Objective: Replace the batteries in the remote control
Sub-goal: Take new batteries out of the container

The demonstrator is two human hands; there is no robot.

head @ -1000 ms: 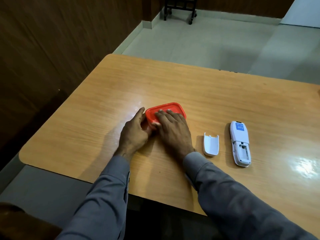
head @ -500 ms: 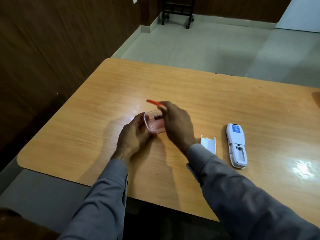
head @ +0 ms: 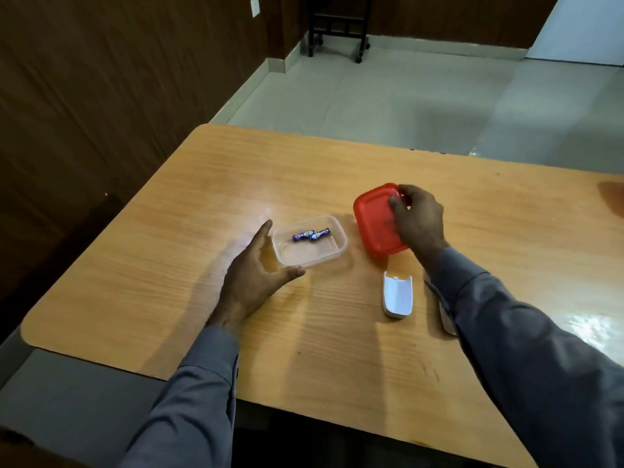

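A clear plastic box (head: 334, 255) stands open on the wooden table (head: 169, 265), with two blue batteries (head: 310, 235) lying inside. My left hand (head: 251, 278) cups the box's left side, fingers spread, thumb near its front corner. My right hand (head: 417, 219) grips the red lid (head: 373, 224) to the right of the box, low over the table. The white battery cover (head: 398, 295) lies inside-up in front of the lid. The white remote (head: 446, 320) is almost wholly hidden behind my right sleeve; only a sliver of its edge shows.
The table's left and near edges are close to my arms. A dark wood-panelled wall runs along the left. Beyond the far edge is pale tiled floor with a dark wheeled stand (head: 337, 25) at the back.
My right hand lifted the red lid off the box and carried it to the right. The batteries inside became visible. My left hand stayed beside the box.
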